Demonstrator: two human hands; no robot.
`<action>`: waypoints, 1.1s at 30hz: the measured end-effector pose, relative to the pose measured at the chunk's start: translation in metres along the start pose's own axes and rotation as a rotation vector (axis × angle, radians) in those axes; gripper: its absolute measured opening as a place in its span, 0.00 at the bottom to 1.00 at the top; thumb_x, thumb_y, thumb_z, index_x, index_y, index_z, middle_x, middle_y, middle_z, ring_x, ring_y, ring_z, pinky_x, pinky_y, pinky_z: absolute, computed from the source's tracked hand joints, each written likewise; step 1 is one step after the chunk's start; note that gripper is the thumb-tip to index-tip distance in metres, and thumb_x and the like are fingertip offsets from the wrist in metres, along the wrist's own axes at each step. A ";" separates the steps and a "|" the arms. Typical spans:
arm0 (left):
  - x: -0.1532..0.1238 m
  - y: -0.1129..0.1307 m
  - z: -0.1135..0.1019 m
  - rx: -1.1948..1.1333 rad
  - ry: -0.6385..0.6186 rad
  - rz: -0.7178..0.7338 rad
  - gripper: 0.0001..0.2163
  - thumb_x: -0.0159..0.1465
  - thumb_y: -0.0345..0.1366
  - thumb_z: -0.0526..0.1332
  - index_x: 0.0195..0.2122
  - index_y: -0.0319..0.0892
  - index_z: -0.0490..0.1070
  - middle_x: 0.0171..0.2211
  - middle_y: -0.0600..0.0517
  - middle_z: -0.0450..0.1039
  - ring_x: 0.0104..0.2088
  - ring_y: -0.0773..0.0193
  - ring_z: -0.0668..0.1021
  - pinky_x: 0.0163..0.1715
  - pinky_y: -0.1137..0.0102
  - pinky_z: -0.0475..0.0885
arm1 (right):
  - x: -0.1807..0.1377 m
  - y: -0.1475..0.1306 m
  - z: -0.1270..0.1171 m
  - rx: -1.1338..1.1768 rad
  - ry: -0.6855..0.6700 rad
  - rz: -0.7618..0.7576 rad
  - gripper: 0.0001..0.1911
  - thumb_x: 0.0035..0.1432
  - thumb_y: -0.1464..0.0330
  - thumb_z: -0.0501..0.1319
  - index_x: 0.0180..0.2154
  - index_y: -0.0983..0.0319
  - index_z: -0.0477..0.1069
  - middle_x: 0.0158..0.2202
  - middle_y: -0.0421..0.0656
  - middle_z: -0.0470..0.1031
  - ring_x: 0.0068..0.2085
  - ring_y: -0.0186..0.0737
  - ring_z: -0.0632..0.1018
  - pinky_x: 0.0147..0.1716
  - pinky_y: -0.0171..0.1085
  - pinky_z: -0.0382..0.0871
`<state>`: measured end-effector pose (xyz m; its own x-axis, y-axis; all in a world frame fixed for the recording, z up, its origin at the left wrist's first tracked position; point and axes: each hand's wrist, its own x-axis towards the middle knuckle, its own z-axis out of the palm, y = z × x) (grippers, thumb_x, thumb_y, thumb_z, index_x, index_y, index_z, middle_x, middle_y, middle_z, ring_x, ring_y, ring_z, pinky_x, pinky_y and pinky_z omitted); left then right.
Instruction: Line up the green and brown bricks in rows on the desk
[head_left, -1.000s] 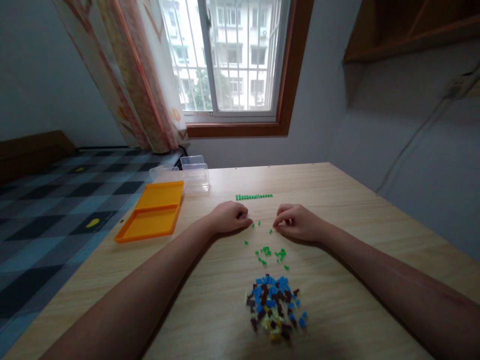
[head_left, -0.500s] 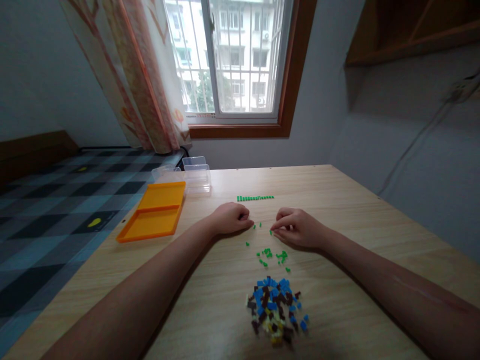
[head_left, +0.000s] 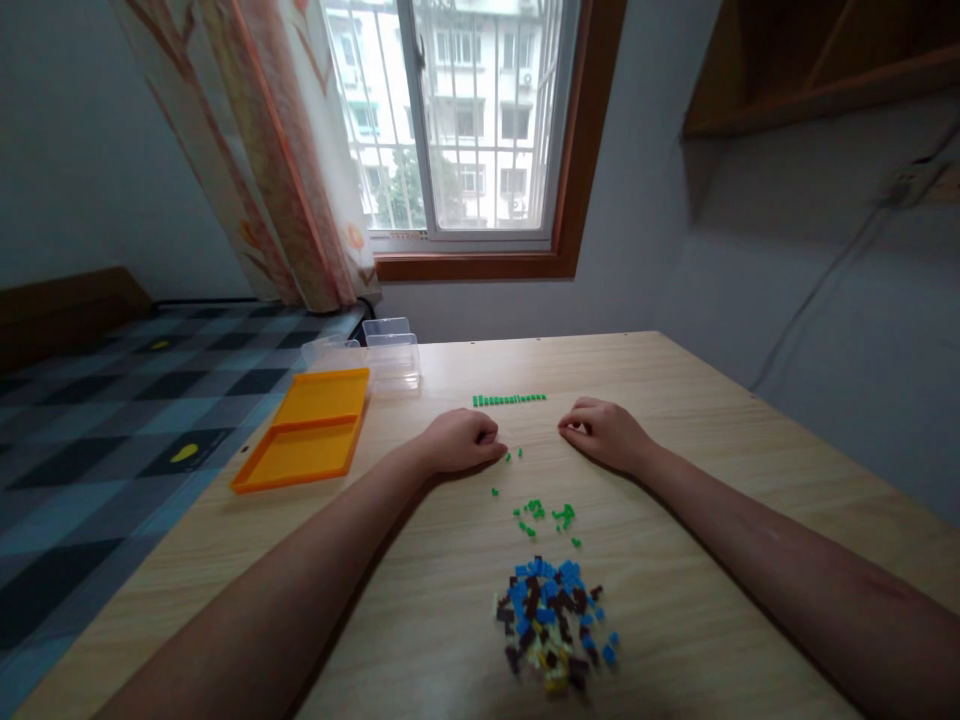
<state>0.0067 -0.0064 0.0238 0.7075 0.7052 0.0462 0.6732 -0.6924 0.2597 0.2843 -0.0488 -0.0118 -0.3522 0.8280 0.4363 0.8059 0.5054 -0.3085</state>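
Note:
My left hand (head_left: pixel 463 440) rests loosely curled on the table, its thumb beside small green building bricks (head_left: pixel 520 453); I see nothing in its fingers. My right hand (head_left: pixel 600 430) has thumb and fingertips pinched together on a small green brick, which the fingers hide. It is just short of the right end of a straight row of green bricks (head_left: pixel 510 400). Nearer to me lie loose green bricks (head_left: pixel 535 509) in small groups. Below them is a mixed pile of blue, dark brown and yellow bricks (head_left: pixel 551 610).
An open orange case (head_left: pixel 296 455) lies at the table's left, with clear plastic boxes (head_left: pixel 394 360) behind it. Left of the wooden table (head_left: pixel 435 600) is a bed with a checked cover (head_left: pixel 112 440). A window and curtain are ahead, a wall shelf (head_left: pixel 817 110) upper right.
My right hand has moved away from me and slightly right, and the green brick at its fingertips has left its spot on the table. My left hand stays put.

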 end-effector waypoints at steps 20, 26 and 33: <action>-0.002 0.002 -0.001 0.020 -0.005 -0.010 0.16 0.60 0.46 0.57 0.20 0.43 0.61 0.20 0.55 0.64 0.23 0.66 0.63 0.24 0.70 0.53 | 0.060 0.053 0.023 0.088 0.056 0.059 0.11 0.60 0.66 0.61 0.35 0.61 0.82 0.33 0.44 0.77 0.30 0.35 0.73 0.32 0.34 0.65; -0.002 0.003 0.000 0.035 0.003 -0.017 0.16 0.60 0.45 0.57 0.20 0.43 0.61 0.20 0.54 0.65 0.23 0.65 0.64 0.25 0.70 0.53 | 0.060 0.056 0.023 0.153 0.079 0.036 0.11 0.59 0.67 0.61 0.36 0.62 0.82 0.32 0.44 0.76 0.30 0.35 0.73 0.31 0.34 0.65; -0.002 0.003 0.000 0.035 0.002 0.000 0.16 0.60 0.45 0.58 0.21 0.43 0.61 0.21 0.55 0.64 0.23 0.65 0.64 0.25 0.69 0.53 | 0.060 0.054 0.022 0.140 0.059 0.029 0.11 0.59 0.66 0.61 0.36 0.62 0.82 0.33 0.44 0.77 0.29 0.34 0.73 0.31 0.34 0.65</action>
<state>0.0073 -0.0094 0.0243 0.7073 0.7053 0.0480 0.6802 -0.6975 0.2254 0.2963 0.0329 -0.0207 -0.2974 0.8292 0.4733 0.7395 0.5136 -0.4352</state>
